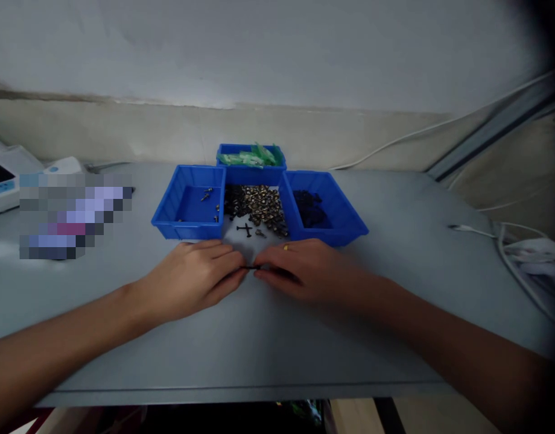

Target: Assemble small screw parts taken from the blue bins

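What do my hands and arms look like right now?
Your left hand and right hand are ungloved, the right wearing a gold-coloured ring. No sleeve shows on your left forearm or right forearm, and no watch or bracelet is visible.

Left hand (202,277): bare; I see left forearm (78,325) uncovered to the edge of my view. Right hand (316,274): one small gold-coloured ring (285,247), its exact shape too small for me to read. Right forearm (440,331): also uncovered, dimly lit in my feed.
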The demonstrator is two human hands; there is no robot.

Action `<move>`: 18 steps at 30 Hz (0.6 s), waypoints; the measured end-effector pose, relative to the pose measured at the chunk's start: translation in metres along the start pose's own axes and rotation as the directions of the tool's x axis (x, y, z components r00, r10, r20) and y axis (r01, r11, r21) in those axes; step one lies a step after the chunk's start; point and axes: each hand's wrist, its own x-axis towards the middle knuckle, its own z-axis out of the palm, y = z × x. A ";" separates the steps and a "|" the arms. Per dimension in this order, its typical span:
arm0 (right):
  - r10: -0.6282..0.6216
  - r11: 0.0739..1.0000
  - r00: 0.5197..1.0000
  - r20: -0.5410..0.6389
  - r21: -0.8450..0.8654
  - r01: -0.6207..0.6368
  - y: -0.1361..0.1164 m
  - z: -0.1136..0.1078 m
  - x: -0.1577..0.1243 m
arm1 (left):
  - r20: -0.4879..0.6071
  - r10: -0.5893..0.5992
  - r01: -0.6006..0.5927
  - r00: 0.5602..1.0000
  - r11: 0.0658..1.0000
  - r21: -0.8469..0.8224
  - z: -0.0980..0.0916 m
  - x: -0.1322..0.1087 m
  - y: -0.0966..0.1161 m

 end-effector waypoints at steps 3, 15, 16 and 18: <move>0.005 1.000 1.000 -0.004 -0.015 -0.005 0.001 0.000 0.000 | -0.019 -0.011 0.011 1.000 1.000 0.008 0.000 0.000 0.000; 0.046 0.999 0.999 0.021 0.006 -0.046 -0.001 -0.001 0.002 | -0.030 -0.028 0.027 0.999 0.999 -0.036 0.000 -0.001 0.001; 0.045 0.999 0.999 0.015 0.009 -0.045 -0.001 -0.001 0.002 | -0.029 -0.022 0.021 0.999 0.999 -0.033 0.000 -0.001 0.001; 0.050 0.999 0.999 0.014 0.014 -0.051 -0.002 -0.001 0.002 | -0.028 -0.018 0.018 0.999 0.999 -0.029 0.000 -0.001 0.001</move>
